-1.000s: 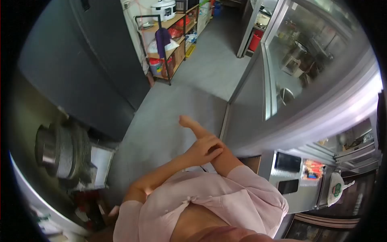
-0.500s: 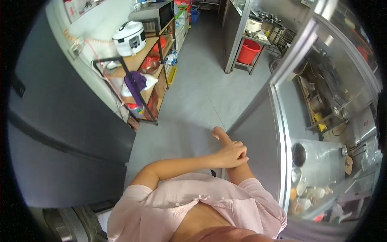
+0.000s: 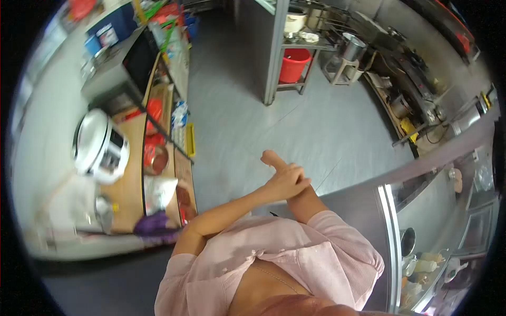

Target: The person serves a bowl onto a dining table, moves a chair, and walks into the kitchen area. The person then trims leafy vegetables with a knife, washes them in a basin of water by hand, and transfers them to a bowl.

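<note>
My left hand [image 3: 287, 183] reaches across the front of my body and lies over my right forearm, just behind the wrist. Its fingers are bent round the forearm. Beyond it, my right hand [image 3: 274, 159] points forward over the grey floor [image 3: 232, 142]. Only a small part of that hand shows, so its fingers cannot be made out. I see no object in either hand. Below both arms is a pink top [image 3: 311, 253] with short sleeves.
At left, a shelf rack [image 3: 128, 203] holds a white rice cooker [image 3: 92, 145] and a microwave [image 3: 118, 73]. Ahead stands a partition [image 3: 258, 58]; a red bucket [image 3: 294, 66] sits beneath a table beside it. A glazed partition frame [image 3: 391, 242] runs along the right, and a cooking range [image 3: 416, 79] lies beyond.
The view has moved forward past the dark doors at left; the rack and rice cooker are now closer. My left hand stays on my right forearm.
</note>
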{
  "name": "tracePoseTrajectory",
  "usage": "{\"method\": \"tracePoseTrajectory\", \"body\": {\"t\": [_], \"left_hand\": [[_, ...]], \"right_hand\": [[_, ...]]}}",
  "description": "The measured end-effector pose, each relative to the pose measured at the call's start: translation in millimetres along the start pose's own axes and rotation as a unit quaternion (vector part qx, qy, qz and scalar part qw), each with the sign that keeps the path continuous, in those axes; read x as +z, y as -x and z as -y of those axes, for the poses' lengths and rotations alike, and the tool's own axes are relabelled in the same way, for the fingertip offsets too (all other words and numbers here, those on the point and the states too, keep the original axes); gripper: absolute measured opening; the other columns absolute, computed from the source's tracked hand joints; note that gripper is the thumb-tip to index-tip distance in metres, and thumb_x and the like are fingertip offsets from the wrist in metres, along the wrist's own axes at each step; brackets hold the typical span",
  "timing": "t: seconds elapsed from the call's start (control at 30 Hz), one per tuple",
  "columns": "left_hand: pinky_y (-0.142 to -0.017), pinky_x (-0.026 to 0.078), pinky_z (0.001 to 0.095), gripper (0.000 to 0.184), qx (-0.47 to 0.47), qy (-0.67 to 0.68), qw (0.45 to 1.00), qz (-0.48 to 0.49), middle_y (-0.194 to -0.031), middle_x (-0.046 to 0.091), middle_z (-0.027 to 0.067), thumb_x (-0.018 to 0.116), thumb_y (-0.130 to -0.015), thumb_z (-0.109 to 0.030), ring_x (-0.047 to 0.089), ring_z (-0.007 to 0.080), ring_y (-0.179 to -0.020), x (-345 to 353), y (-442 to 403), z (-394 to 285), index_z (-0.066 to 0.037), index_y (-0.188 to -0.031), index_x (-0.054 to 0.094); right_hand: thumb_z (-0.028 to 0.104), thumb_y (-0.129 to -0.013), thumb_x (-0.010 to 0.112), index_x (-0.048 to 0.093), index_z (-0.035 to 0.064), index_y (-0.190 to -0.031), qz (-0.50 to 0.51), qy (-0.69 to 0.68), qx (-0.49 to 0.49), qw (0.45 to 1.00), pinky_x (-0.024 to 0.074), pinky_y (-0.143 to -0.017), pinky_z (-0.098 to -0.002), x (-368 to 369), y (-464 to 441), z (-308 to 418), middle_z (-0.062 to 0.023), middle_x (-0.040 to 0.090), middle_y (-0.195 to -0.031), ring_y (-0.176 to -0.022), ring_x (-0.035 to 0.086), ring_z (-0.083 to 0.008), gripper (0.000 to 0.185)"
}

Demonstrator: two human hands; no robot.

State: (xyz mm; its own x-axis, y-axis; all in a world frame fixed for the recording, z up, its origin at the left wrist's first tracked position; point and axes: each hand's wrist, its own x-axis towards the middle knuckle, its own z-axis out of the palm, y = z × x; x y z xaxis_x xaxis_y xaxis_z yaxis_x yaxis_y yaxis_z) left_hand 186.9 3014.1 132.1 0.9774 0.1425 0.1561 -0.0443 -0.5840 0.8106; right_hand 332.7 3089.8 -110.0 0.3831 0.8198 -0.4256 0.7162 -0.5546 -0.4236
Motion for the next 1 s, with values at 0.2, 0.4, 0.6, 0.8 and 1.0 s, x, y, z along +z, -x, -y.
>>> {"method": "tracePoseTrajectory", "body": {"t": [0.2, 0.4, 0.6, 0.8, 1.0], "left_hand": [[-0.062, 0.041, 0.0317, 0.029, 0.019, 0.072, 0.995, 0.065, -0.077, 0.05, 0.0107, 0.055, -0.079, -0.031, 0.05, 0.0226, -0.065, -77, -124, 96, -0.002, -0.072, 0.051], [-0.069, 0.04, 0.0377, 0.028, 0.033, 0.06, 0.992, 0.108, -0.075, 0.052, 0.0158, 0.054, -0.075, -0.03, 0.051, 0.0286, -0.077, -155, -252, 216, -0.003, -0.069, 0.05], [-0.071, 0.039, 0.0385, 0.028, 0.03, 0.076, 0.984, 0.156, -0.076, 0.052, 0.0173, 0.054, -0.075, -0.03, 0.051, 0.0306, -0.077, -317, -395, 295, -0.003, -0.068, 0.05], [-0.067, 0.042, 0.0356, 0.029, -0.112, -0.013, 0.991, -0.078, -0.078, 0.052, 0.0149, 0.055, -0.077, -0.029, 0.053, 0.0271, -0.077, -458, -515, 462, -0.001, -0.071, 0.051], [-0.067, 0.04, 0.0341, 0.03, 0.027, 0.041, 0.998, 0.044, -0.08, 0.048, 0.0126, 0.053, -0.08, -0.03, 0.051, 0.0225, -0.073, -591, -638, 554, 0.0, -0.076, 0.05]], "right_hand": [[0.014, -0.076, 0.045, 0.057, -0.0014, -0.075, -0.047, -0.098, 0.161, 0.981, 0.0449, -0.055, -0.0376, -64, -129, -55, -0.0144, 0.058, -0.07, -0.062, 0.055, -0.0272, 0.019], [0.016, -0.077, 0.045, 0.057, 0.0013, -0.073, -0.063, -0.144, 0.21, 0.965, 0.0435, -0.048, -0.0355, -121, -258, -66, -0.0104, 0.058, -0.064, -0.052, 0.055, -0.0224, 0.02], [0.019, -0.078, 0.045, 0.057, 0.0025, -0.075, -0.037, -0.088, 0.101, 0.99, 0.0428, -0.046, -0.0348, -227, -491, -27, -0.01, 0.058, -0.065, -0.052, 0.054, -0.0215, 0.02], [0.021, -0.078, 0.045, 0.057, 0.0037, -0.077, -0.042, -0.048, -0.098, 0.993, 0.0421, -0.045, -0.0341, -344, -720, 86, -0.0096, 0.058, -0.067, -0.052, 0.054, -0.0206, 0.021], [0.024, -0.079, 0.045, 0.057, 0.0048, -0.08, -0.032, -0.053, -0.095, 0.994, 0.0414, -0.043, -0.0334, -422, -920, 111, -0.0092, 0.058, -0.068, -0.051, 0.054, -0.0197, 0.022]]}}
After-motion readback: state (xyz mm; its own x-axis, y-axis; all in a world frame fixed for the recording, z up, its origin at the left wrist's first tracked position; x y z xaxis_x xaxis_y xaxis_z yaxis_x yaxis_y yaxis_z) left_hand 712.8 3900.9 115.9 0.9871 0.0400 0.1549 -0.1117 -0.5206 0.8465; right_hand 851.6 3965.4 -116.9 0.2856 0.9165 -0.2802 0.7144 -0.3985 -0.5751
